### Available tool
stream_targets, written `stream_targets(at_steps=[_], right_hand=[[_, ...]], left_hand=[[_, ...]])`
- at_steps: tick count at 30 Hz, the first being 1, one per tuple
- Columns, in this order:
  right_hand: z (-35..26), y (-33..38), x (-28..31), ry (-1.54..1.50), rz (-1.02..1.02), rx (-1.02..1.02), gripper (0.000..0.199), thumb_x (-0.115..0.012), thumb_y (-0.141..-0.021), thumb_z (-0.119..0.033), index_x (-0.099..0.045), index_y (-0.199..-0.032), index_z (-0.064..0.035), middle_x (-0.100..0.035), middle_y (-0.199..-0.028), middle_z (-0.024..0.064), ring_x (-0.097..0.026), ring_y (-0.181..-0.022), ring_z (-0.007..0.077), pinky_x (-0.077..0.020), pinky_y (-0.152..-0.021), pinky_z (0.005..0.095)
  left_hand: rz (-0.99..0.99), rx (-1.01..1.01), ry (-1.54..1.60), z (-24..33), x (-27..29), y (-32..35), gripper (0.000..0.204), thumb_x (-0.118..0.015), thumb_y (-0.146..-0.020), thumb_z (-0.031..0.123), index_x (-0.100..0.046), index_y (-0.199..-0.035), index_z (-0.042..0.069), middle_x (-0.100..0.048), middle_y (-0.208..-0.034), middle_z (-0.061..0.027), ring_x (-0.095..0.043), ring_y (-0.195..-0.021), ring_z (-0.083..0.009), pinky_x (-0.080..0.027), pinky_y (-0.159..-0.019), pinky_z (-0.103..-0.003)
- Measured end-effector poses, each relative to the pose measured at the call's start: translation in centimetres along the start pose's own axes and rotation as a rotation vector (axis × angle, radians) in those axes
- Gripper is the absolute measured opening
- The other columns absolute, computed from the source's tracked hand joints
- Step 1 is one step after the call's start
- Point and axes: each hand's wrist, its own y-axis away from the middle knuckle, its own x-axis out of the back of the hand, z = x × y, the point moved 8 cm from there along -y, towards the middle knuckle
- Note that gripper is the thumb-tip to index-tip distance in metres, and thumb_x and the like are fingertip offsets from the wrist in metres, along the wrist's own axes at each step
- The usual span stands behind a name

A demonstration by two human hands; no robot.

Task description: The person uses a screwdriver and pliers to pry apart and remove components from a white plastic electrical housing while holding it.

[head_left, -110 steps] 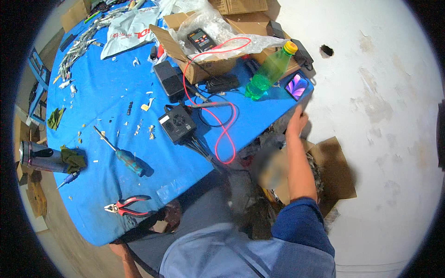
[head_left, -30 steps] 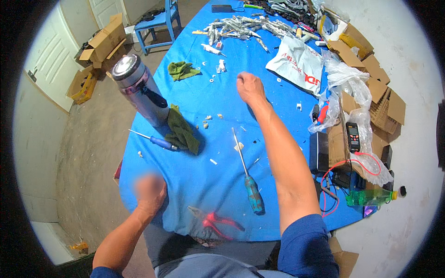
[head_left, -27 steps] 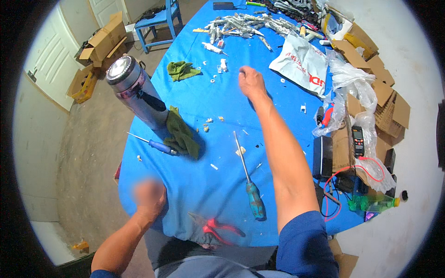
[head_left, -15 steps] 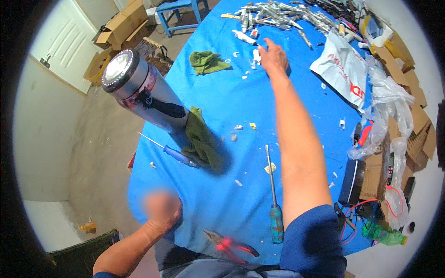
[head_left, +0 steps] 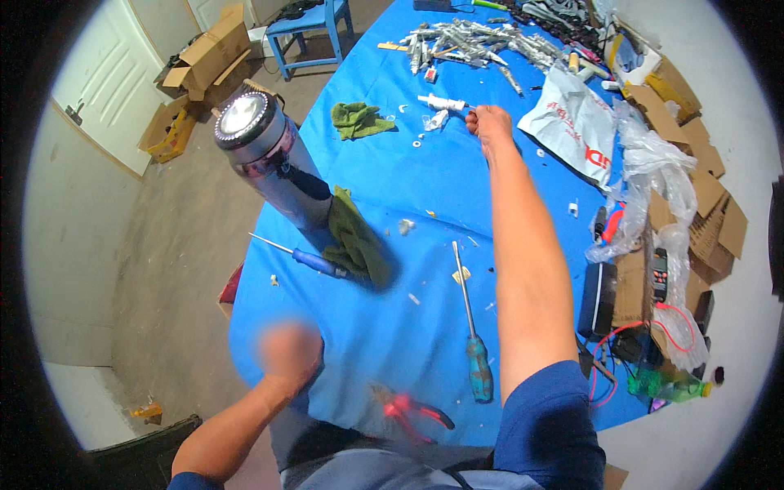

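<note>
My right hand [head_left: 490, 125] reaches far across the blue-covered table, its fingers closed on the end of a slim white tubular part [head_left: 445, 104] that points left. Just below that part lies a crumpled white scrap [head_left: 437, 121]. My left hand [head_left: 290, 353] rests at the table's near left edge; blur hides its fingers. In front of me lie red-handled pliers [head_left: 408, 411] and a screwdriver with a teal handle [head_left: 480, 369]. A blue-handled screwdriver [head_left: 314, 261] lies beside a green cloth [head_left: 355, 241], next to a tall metal flask [head_left: 282, 167].
Several slim metallic parts [head_left: 474, 45] are heaped at the far end. A second green cloth [head_left: 359, 121] lies left of my right hand. White plastic bags [head_left: 572, 122], cardboard [head_left: 633, 282], cables and a green bottle [head_left: 665, 385] crowd the right side. A blue chair [head_left: 306, 37] stands beyond.
My right hand has closed on the white tubular part, which now lies turned toward the left. The whole view has shifted slightly; my left hand stays at the table edge.
</note>
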Motion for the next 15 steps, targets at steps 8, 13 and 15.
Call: stream_targets(at_steps=[8,13,15], right_hand=[[-7.8,15.5,4.4,-0.379,-0.180,0.058,0.019,-0.045,-0.098,-0.014,-0.048,-0.099,0.0047,-0.063,-0.096,0.0201,-0.068,-0.079,0.0264,-0.0576,-0.062,0.0335],[-8.7,27.8,6.0,-0.430,-0.118,-0.009,0.019,-0.046,-0.098,-0.015,-0.047,-0.098,0.0037,-0.063,-0.093,0.0201,-0.068,-0.076,0.0270,-0.0581,-0.062,0.0340],[-8.1,32.2,5.6,-0.477,-0.122,-0.050,0.019,-0.046,-0.098,-0.016,-0.046,-0.097,0.0033,-0.063,-0.090,0.0200,-0.068,-0.074,0.0269,-0.0582,-0.062,0.0338]], left_hand=[[0.236,0.041,0.160,-0.4,1.3,-0.1,0.014,-0.064,-0.074,0.008,-0.056,-0.063,0.005,-0.052,-0.057,-0.0167,-0.053,-0.050,-0.0329,-0.040,-0.047,-0.042],[0.208,0.123,0.197,-1.8,0.6,0.4,0.014,-0.063,-0.078,0.013,-0.060,-0.068,0.003,-0.056,-0.061,-0.0169,-0.055,-0.052,-0.0302,-0.043,-0.050,-0.040],[0.254,0.220,0.237,-2.3,0.8,1.5,0.017,-0.062,-0.081,0.015,-0.062,-0.070,0.002,-0.057,-0.061,-0.0173,-0.055,-0.053,-0.0276,-0.044,-0.052,-0.040]])
